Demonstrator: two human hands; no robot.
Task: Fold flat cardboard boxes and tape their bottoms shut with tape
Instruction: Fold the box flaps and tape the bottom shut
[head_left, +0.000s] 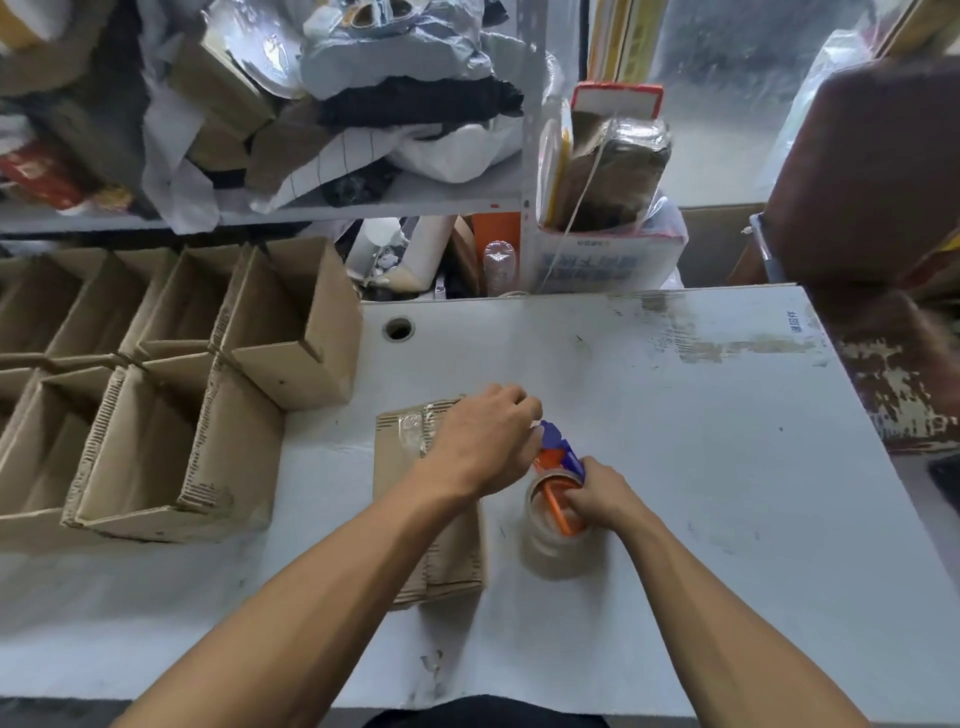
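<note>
While the right hand (602, 499) grips the dispenser (558, 467), the left hand (485, 441), fingers curled at the tape end, should pull it straight across the box (415, 457).

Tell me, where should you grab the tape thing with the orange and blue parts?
Probably by the orange handle inside the clear tape roll of the orange and blue tape dispenser, coming from the right, near side. The right hand already grips it there, leaving the blue front end free; the left hand works at that end, beside the brown cardboard box lying on the white table.
</note>
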